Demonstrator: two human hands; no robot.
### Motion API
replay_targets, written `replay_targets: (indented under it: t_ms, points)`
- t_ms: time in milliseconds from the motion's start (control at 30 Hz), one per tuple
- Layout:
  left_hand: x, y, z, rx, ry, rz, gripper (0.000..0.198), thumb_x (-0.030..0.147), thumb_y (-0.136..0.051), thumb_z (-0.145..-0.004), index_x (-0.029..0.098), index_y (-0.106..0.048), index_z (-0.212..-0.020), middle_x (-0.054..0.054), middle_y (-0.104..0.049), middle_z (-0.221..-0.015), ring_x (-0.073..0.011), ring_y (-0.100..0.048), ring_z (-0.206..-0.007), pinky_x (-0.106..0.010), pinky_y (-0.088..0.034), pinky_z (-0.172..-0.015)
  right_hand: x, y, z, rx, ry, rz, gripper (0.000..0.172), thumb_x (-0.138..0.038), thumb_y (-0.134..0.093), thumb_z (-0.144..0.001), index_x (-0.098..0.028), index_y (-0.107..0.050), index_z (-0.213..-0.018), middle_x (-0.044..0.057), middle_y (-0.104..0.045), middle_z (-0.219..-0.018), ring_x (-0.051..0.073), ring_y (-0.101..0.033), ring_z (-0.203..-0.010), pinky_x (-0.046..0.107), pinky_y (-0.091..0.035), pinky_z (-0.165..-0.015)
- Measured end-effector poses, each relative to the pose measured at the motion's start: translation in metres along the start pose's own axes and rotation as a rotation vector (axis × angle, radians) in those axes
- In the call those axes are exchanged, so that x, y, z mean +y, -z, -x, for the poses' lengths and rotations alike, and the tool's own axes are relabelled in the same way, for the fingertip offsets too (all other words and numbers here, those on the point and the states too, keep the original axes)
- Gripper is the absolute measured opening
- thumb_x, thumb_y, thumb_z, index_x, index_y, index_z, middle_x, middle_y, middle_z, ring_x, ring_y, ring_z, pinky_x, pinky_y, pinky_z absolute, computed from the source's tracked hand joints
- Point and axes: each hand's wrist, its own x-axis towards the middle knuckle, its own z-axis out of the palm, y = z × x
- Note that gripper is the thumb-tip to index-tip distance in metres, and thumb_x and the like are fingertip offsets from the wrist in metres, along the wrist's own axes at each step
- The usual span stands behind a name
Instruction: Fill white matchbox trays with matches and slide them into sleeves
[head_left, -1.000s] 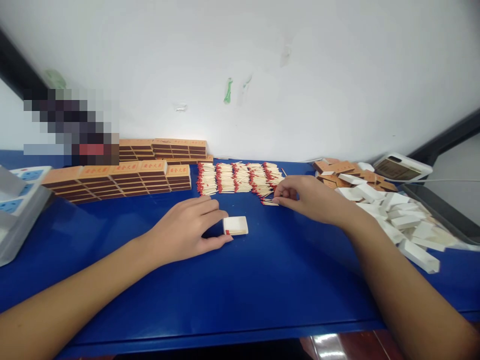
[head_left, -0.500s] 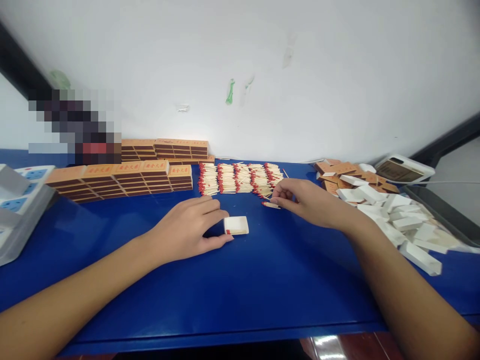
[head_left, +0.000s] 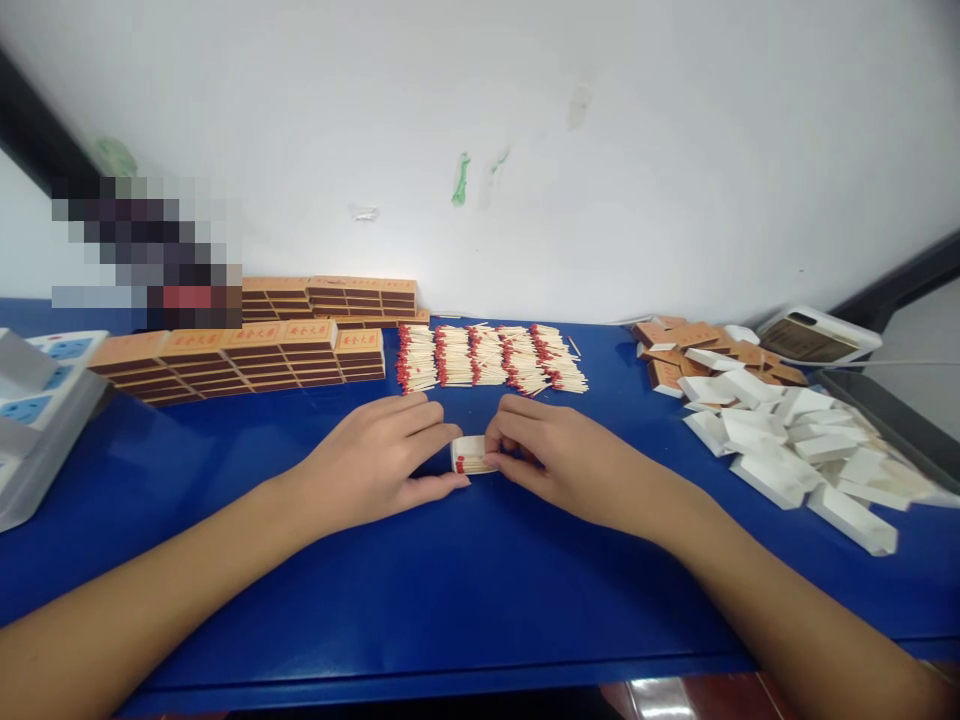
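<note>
A small white matchbox tray (head_left: pixel 471 443) lies on the blue table, with a few red-headed matches (head_left: pixel 472 464) along its near side. My left hand (head_left: pixel 386 455) grips the tray's left end between thumb and fingers. At the tray's right end, my right hand (head_left: pixel 536 445) pinches matches, their heads pointing left inside the tray; how many it holds is hidden by the fingers. Just beyond both hands, loose matches (head_left: pixel 487 358) lie in several rough columns, heads to the left.
Stacked orange-brown matchboxes (head_left: pixel 247 355) stand at the back left, near a plastic box (head_left: pixel 45 430). On the right are piled white trays (head_left: pixel 787 440), orange matchbox sleeves (head_left: pixel 694 340), a phone (head_left: pixel 817 335) and a dark tray (head_left: pixel 892 420). A white wall (head_left: pixel 525 120) rises behind.
My right hand has moved left and toward me, from the match pile to the tray, bringing matches with it. My left hand has stayed at the tray.
</note>
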Motion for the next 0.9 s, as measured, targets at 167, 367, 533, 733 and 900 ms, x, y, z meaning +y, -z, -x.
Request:
replay_targets:
  t_ms: [167,367,533,733,900]
  points:
    - [-0.001,0.001,0.000,-0.014,0.006,-0.016,0.033,0.045,-0.064,-0.106,0.014,-0.072,-0.116,-0.005,-0.068,-0.089,-0.0185,-0.064,-0.080,-0.032,-0.052,-0.072,0.001,0.005,0.001,0.087,0.004,-0.007,0.009,-0.021,-0.060,-0.106,-0.022,-0.068,-0.102,0.006,-0.066,-0.104,0.016,-0.060,-0.075,0.031,-0.045,-0.068]
    - [-0.001,0.001,0.000,-0.041,0.040,0.023,0.032,0.045,-0.065,-0.106,0.015,-0.073,-0.114,-0.004,-0.067,-0.087,-0.0180,-0.063,-0.079,-0.031,-0.050,-0.072,0.031,0.029,0.007,0.258,-0.108,0.111,0.011,-0.024,-0.062,-0.102,-0.021,-0.069,-0.093,0.007,-0.068,-0.091,0.021,-0.063,-0.080,0.033,-0.044,-0.069]
    - [-0.001,0.000,-0.001,-0.049,0.064,0.048,0.032,0.045,-0.066,-0.105,0.015,-0.074,-0.114,-0.003,-0.067,-0.087,-0.0172,-0.063,-0.078,-0.031,-0.050,-0.072,0.061,0.039,0.011,0.099,-0.263,0.124,0.014,-0.029,-0.064,-0.097,-0.022,-0.071,-0.087,0.006,-0.072,-0.087,0.022,-0.064,-0.076,0.033,-0.045,-0.067]
    - [-0.002,0.001,0.000,-0.072,0.080,0.058,0.032,0.046,-0.064,-0.106,0.017,-0.075,-0.115,-0.003,-0.068,-0.087,-0.0172,-0.064,-0.079,-0.030,-0.050,-0.071,0.065,0.029,0.005,0.030,-0.273,0.034,0.023,-0.038,-0.061,-0.100,-0.021,-0.072,-0.088,0.007,-0.074,-0.087,0.021,-0.065,-0.075,0.034,-0.046,-0.068]
    - [-0.001,0.001,0.000,-0.061,0.070,0.059,0.032,0.045,-0.066,-0.105,0.016,-0.075,-0.115,-0.003,-0.067,-0.087,-0.0175,-0.064,-0.078,-0.030,-0.049,-0.071,0.066,0.027,0.005,-0.012,-0.289,0.031,0.024,-0.035,-0.055,-0.104,-0.021,-0.067,-0.089,0.007,-0.071,-0.089,0.021,-0.063,-0.076,0.034,-0.047,-0.069]
